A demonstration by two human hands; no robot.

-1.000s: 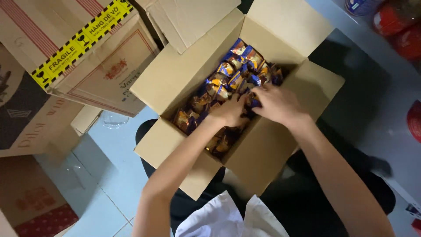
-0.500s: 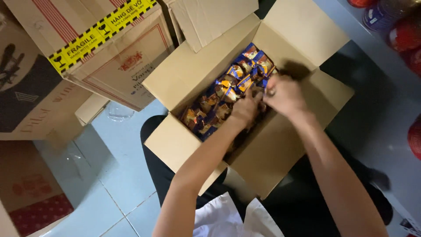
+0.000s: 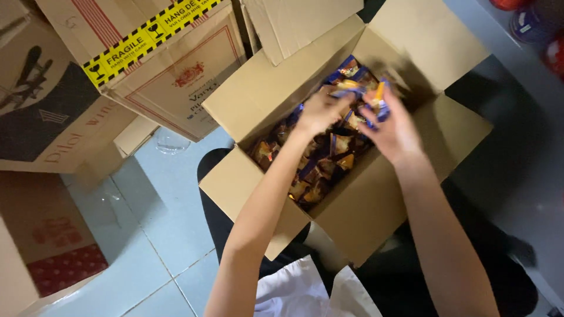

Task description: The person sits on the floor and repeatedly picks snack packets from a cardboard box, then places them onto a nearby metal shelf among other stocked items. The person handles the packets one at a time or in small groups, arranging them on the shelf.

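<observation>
An open cardboard box (image 3: 358, 211) rests on my lap, filled with several small blue and orange snack packets (image 3: 317, 173). My left hand (image 3: 320, 110) and my right hand (image 3: 392, 130) are raised over the box's far end. Both are closed on a bunch of the packets (image 3: 359, 88), lifted above the rest. The motion blurs the packets, so how each is held is unclear.
A closed carton (image 3: 167, 64) with yellow and black warning tape stands at the upper left, beside more cartons (image 3: 41, 117). A red-patterned box (image 3: 56, 252) lies at the lower left on pale blue floor tiles (image 3: 158, 223). Red items (image 3: 555, 53) sit at the top right.
Both hands have come up from among the packets and shifted toward the box's far end, lifting a bunch of packets clear of the rest.
</observation>
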